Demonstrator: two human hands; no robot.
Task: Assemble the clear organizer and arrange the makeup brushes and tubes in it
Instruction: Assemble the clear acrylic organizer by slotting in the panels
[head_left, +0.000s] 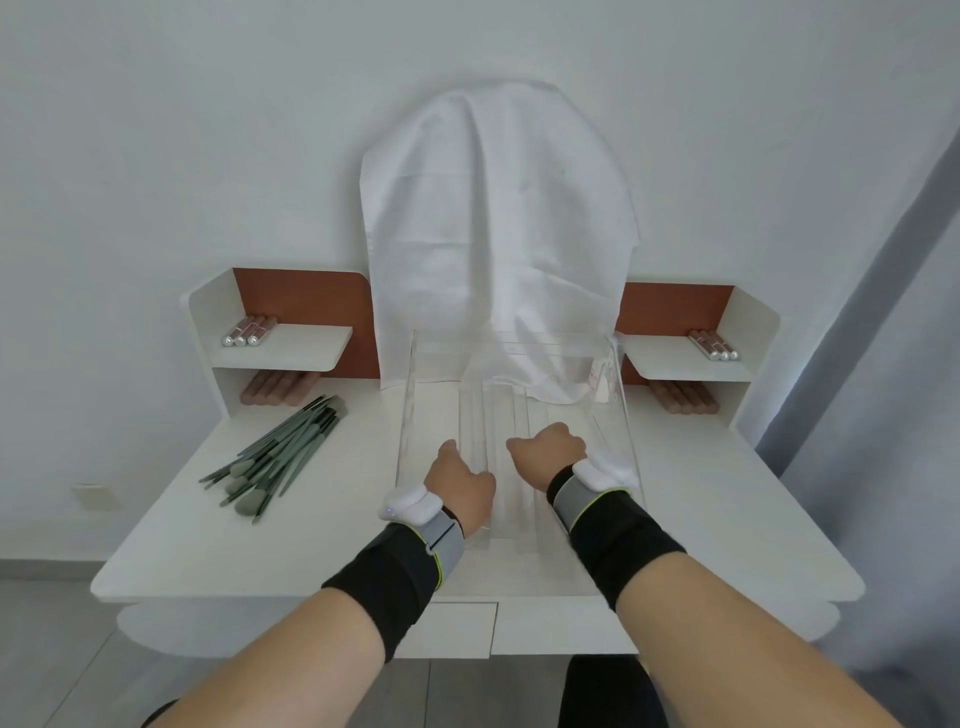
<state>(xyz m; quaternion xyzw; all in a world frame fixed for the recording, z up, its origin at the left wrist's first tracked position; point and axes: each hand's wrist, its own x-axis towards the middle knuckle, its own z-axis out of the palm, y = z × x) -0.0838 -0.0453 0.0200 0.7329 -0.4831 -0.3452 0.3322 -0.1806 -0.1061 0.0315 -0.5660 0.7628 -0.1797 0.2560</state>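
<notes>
Both hands (460, 480) (548, 449) grip clear organizer (519, 415) on white desk (260, 519)

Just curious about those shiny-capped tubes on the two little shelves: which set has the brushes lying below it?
The three tubes on the left shelf; the green brushes lie on the tabletop below them. The right shelf's tubes have none.

A single wide-angle head view looks forward and down from above the near edge of a white vanity desk (171, 525), close over both forearms. It faces a pale wall (208, 130), with straight lines bowing outward toward the frame's edges.
</notes>
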